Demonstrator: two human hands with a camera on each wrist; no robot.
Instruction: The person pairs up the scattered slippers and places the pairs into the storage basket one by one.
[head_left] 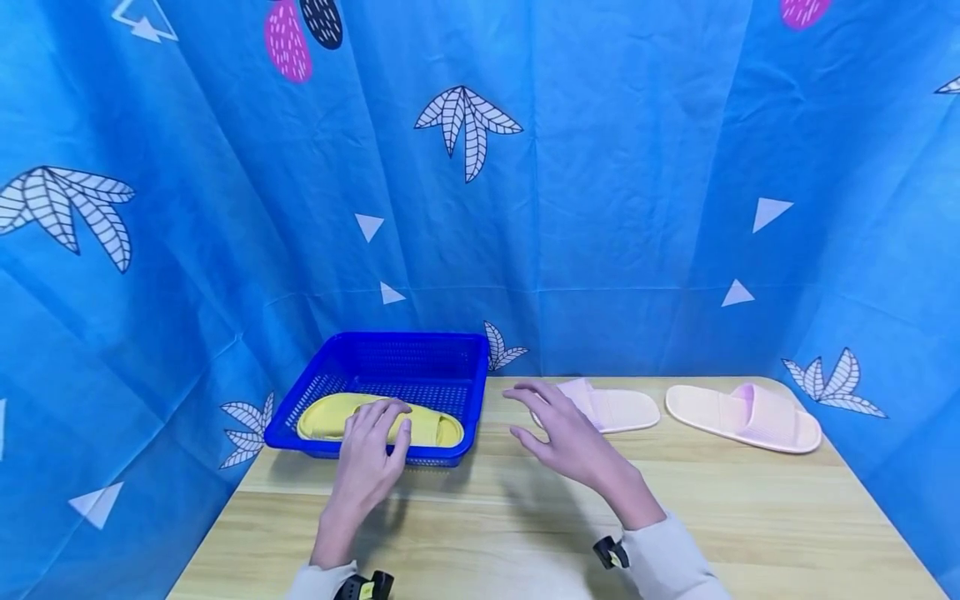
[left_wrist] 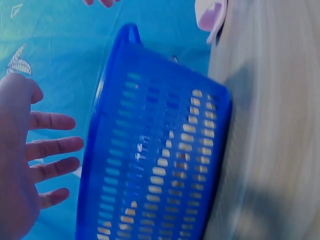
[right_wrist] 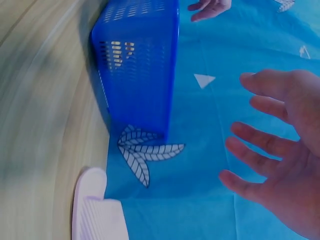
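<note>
A yellow slipper [head_left: 330, 412] lies inside the blue plastic basket [head_left: 480, 392] at the left of the table. My left hand [head_left: 369, 450] hovers over the basket's front rim, overlapping the slipper in the head view; in the left wrist view its fingers [left_wrist: 55, 150] are spread and hold nothing. My right hand [head_left: 562, 433] is raised over the table right of the basket, fingers apart and nothing in them. Behind it a pale pink slipper [head_left: 626, 410] is partly hidden by that hand. Another pale pink slipper [head_left: 772, 419] lies farther right.
The light wooden table [head_left: 480, 533] reaches back to a blue patterned curtain [head_left: 615, 208], which also encloses both sides. The basket's perforated wall [right_wrist: 140, 75] rises left of my right hand's area. Dark wrist devices sit by both sleeves [head_left: 667, 554].
</note>
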